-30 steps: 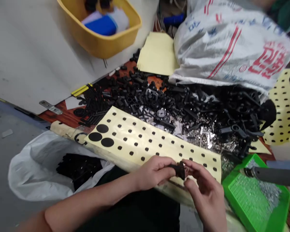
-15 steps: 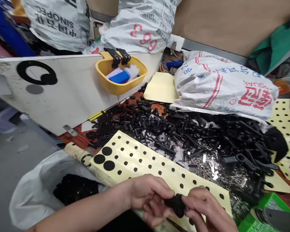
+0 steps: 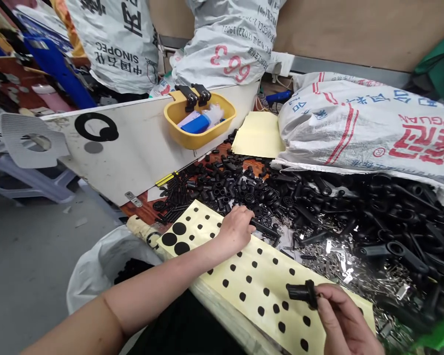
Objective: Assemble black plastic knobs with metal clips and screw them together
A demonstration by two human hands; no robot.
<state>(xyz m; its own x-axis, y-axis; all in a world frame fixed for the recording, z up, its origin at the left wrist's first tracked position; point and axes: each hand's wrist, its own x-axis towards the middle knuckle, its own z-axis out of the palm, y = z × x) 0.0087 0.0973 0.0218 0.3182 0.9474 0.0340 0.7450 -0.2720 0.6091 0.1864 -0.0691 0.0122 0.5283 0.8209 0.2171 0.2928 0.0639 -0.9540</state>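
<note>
My right hand [image 3: 344, 320] pinches a black plastic fitting [image 3: 302, 292] by its flanged end, its tube pointing left above the yellow sheet. That yellow sheet [image 3: 222, 282] carries rows of small black dots and several larger black discs. My left hand [image 3: 237, 227] is at the sheet's far edge, against the pile of black plastic parts [image 3: 222, 185]. Its fingers are curled downward, and whatever lies under them is hidden. Just right of those fingers is a long black part [image 3: 265, 229].
Small shiny metal clips [image 3: 336, 256] lie scattered on the right among black levers [image 3: 403, 256]. A yellow bin [image 3: 200, 140] hangs on a white board [image 3: 144, 143]. A large woven sack [image 3: 370, 123] lies at the back right. A lined bin [image 3: 92, 266] stands low on the left.
My left hand has let go of the black plastic fitting and moved up to the parts pile. My right hand now holds the fitting alone, farther right. The view has shifted left.
</note>
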